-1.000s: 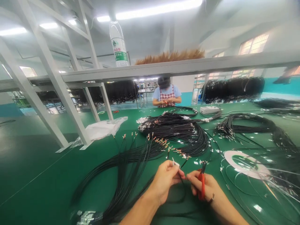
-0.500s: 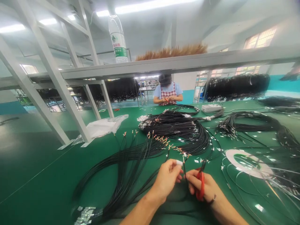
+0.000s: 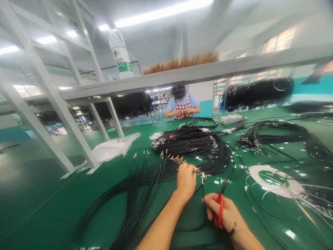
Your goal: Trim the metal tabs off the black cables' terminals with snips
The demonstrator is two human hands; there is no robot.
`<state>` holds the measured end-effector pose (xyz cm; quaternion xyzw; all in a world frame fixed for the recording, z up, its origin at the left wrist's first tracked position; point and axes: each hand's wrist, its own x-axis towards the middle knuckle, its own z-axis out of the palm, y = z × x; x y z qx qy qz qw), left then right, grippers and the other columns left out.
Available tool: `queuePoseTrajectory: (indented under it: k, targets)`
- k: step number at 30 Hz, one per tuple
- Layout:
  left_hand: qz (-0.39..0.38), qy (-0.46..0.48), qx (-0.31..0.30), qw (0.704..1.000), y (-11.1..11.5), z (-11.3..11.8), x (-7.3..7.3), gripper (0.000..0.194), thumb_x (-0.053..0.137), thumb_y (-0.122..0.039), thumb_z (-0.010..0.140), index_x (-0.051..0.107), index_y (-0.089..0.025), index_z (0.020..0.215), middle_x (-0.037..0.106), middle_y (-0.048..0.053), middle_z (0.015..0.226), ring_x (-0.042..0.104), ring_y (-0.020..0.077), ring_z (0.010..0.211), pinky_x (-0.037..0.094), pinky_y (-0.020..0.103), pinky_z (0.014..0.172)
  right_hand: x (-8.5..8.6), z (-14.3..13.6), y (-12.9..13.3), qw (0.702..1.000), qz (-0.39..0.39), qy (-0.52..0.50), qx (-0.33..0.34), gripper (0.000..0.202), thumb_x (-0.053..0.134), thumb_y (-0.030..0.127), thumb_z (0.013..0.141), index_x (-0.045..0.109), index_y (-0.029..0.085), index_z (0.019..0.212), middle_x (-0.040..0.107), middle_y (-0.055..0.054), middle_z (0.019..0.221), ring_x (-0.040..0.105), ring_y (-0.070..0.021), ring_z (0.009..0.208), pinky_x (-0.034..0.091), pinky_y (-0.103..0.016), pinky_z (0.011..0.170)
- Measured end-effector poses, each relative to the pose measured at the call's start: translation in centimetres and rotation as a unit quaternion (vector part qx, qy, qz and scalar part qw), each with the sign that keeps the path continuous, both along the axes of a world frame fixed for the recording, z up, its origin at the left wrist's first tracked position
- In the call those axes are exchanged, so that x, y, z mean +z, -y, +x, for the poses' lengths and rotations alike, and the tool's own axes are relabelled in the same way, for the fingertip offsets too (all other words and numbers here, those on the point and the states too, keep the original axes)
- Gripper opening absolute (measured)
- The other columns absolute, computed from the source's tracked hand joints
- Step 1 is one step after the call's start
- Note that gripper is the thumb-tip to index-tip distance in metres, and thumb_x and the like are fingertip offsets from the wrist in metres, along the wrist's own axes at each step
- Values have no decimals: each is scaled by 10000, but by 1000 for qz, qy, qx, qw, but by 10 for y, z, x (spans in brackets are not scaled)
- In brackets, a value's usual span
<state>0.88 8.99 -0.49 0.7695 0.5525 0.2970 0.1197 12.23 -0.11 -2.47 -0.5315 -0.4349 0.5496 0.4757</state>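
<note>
At the left, a loose cable bundle (image 3: pixel 134 205) is laid in a curve, its copper-tipped ends pointed to the far side, apparently so that single ends can be reached. The left hand (image 3: pixel 186 180) is placed over the ends near the middle; its fingertips are hidden, so its opening and any held item cannot be told. To its right, one black cable (image 3: pixel 203 189) is pinched upright between thumb and forefinger of the right hand (image 3: pixel 229 211), its tip exposed. The red-handled scissors (image 3: pixel 221 205) are carried in the same hand, probably to leave finger and thumb free. At the right, a white ring (image 3: pixel 256 173) is laid flat, apart from both hands.

The green tabletop (image 3: pixel 47 208) is strewn with small white scraps. At the left, a grey frame (image 3: pixel 74 128) is stood on it; at the far side, a co-worker (image 3: pixel 183 106) is seen; at the far right, windows (image 3: pixel 279 41) are set in the wall
</note>
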Motion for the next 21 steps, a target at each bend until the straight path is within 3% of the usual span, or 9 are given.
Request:
queuePoseTrajectory:
  k: [12,17,21]
  targets:
    - [-35,17,5,999,-22,14,-16,165,479,-119,820,640,-157,814,566,90,959,472,233,1000,349,372,918,3,-3,-1,999,-11,-18,-24,417,635,600,568,550,192,548,491,29,340,299,-57,276,189,-210,314]
    - [-84,99,-4,992,-28,9,-13,130,488,-118,806,608,-155,775,620,89,914,529,223,965,368,378,912,-4,-1,-2,999,-18,-20,-37,414,628,594,614,562,185,617,500,41,362,318,-54,280,195,-195,320]
    - [-151,199,-29,968,-33,9,-13,110,481,-118,803,574,-155,758,660,56,807,597,158,780,453,294,752,-8,1,-3,999,-23,-19,-35,446,624,617,607,575,174,642,511,36,372,322,-53,272,200,-190,311]
